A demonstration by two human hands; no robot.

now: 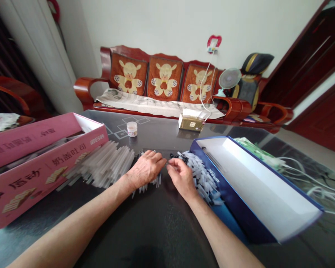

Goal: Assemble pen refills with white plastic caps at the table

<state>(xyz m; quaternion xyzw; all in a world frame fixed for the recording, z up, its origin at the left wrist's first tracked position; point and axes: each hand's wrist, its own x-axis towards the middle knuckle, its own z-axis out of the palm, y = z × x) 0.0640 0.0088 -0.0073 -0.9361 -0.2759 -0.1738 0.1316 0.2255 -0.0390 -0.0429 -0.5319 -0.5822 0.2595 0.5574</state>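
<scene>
My left hand (146, 169) is closed, its fingertips nearly meeting those of my right hand (182, 178) over the dark table. The right thumb and index finger are pinched together. Whatever lies between the fingers of either hand is too small to make out. Left of my left hand is a pile of long translucent plastic tubes (111, 163). Some short thin sticks (158, 181) show beneath that hand, partly hidden. Beside my right hand lies a heap of small whitish plastic pieces (202, 176), with small black parts (181, 157) at its far end.
A pink carton (53, 163) stands at the left, an open blue box with a white inside (257, 186) at the right. Farther back are a small white cup (132, 129) and a tissue box (191, 122). White cables (309, 176) lie at the right edge. A sofa stands behind the table.
</scene>
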